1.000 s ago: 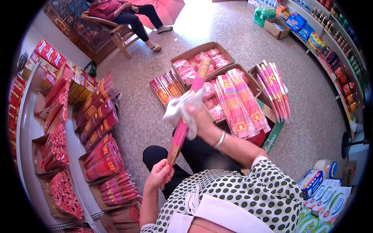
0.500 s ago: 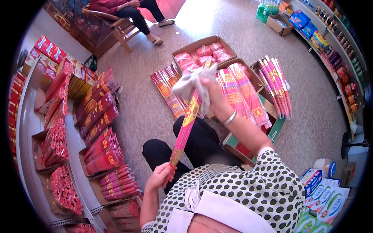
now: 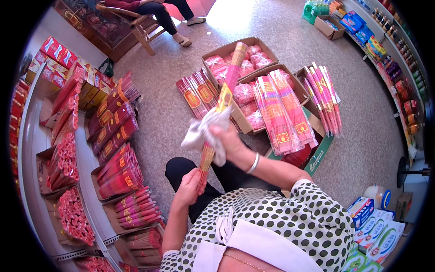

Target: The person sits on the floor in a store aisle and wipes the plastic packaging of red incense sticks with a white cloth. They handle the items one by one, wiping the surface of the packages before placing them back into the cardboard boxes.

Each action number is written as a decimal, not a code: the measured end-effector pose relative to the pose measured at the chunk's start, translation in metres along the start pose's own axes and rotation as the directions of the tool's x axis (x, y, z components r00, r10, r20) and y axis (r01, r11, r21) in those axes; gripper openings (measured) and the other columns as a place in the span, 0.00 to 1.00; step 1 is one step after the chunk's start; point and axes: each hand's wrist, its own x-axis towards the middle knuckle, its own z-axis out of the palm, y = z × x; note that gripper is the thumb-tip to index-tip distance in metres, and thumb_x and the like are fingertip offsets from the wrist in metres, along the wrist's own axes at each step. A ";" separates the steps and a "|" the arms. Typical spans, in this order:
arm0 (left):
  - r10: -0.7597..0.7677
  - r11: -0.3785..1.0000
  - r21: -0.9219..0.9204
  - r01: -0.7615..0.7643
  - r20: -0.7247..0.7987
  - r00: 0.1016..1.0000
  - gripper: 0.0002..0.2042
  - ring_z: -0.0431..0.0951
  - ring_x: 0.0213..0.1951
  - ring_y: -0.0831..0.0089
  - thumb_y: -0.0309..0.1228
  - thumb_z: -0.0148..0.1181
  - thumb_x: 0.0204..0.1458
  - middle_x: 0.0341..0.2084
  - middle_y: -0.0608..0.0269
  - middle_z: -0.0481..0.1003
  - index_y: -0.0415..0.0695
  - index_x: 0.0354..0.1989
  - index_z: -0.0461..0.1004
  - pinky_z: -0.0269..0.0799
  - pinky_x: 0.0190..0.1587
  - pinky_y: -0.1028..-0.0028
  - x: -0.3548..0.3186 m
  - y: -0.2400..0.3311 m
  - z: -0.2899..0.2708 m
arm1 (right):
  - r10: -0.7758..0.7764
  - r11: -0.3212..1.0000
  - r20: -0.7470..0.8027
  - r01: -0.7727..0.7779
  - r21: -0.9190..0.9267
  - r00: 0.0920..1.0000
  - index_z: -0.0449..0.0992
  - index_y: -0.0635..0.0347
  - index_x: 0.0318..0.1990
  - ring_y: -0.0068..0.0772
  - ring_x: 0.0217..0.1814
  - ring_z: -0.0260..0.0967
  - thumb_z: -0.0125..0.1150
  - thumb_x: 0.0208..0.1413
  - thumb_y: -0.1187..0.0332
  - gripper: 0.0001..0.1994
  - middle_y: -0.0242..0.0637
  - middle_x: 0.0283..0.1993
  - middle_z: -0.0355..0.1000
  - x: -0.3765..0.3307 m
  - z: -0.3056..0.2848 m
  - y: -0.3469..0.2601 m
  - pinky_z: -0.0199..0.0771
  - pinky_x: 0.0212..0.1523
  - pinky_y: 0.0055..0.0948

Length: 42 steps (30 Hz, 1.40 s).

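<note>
A long, slim pack of incense sticks (image 3: pixel 231 80) in pink and gold wrapping slants up and away in front of me. My left hand (image 3: pixel 188 187) is closed round its lower end, where reddish stick ends show. My right hand (image 3: pixel 232 144) presses a crumpled whitish cloth (image 3: pixel 201 132) around the lower part of the pack, a little above my left hand. The cloth hides part of the wrapping and some of my right fingers.
Cardboard boxes of pink wrapped bundles (image 3: pixel 247 68) and flat incense packs (image 3: pixel 281 113) stand on the floor ahead. Shelves with incense (image 3: pixel 120 170) line the left; shelves of bottles and jars (image 3: pixel 398 68) curve along the right. A person (image 3: pixel 158 18) sits on a wooden chair (image 3: pixel 142 34).
My right hand and the cloth have slid down the pack toward my left hand, uncovering its upper part. The left hand still grips the lower end.
</note>
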 end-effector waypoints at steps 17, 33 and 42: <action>0.489 0.694 0.677 -0.245 -0.194 0.851 0.09 0.68 0.21 0.68 0.30 0.53 0.52 0.20 0.55 0.67 0.35 0.33 0.68 0.65 0.27 0.71 0.009 0.002 0.036 | -0.076 0.996 -0.046 0.078 0.032 0.996 0.67 0.62 0.45 0.26 0.38 0.69 0.57 0.48 0.69 0.16 0.35 0.38 0.70 0.030 -0.013 -0.042 0.72 0.40 0.27; 0.435 0.895 0.055 -0.442 -0.316 0.843 0.17 0.71 0.38 0.77 0.40 0.52 0.54 0.35 0.61 0.72 0.37 0.42 0.69 0.67 0.38 0.77 0.023 0.043 -0.051 | 0.276 0.957 0.332 -0.226 -0.182 0.902 0.67 0.64 0.44 0.24 0.37 0.69 0.61 0.42 0.72 0.19 0.35 0.37 0.71 0.004 0.014 -0.012 0.71 0.40 0.25; 0.401 0.904 -0.148 -0.401 -0.035 0.916 0.19 0.72 0.43 0.68 0.36 0.57 0.50 0.40 0.56 0.72 0.36 0.46 0.66 0.65 0.49 0.68 0.076 0.061 -0.041 | 0.457 0.877 0.406 -0.324 -0.355 0.791 0.64 0.65 0.48 0.24 0.40 0.67 0.60 0.39 0.73 0.24 0.35 0.39 0.69 -0.006 0.024 0.007 0.68 0.43 0.24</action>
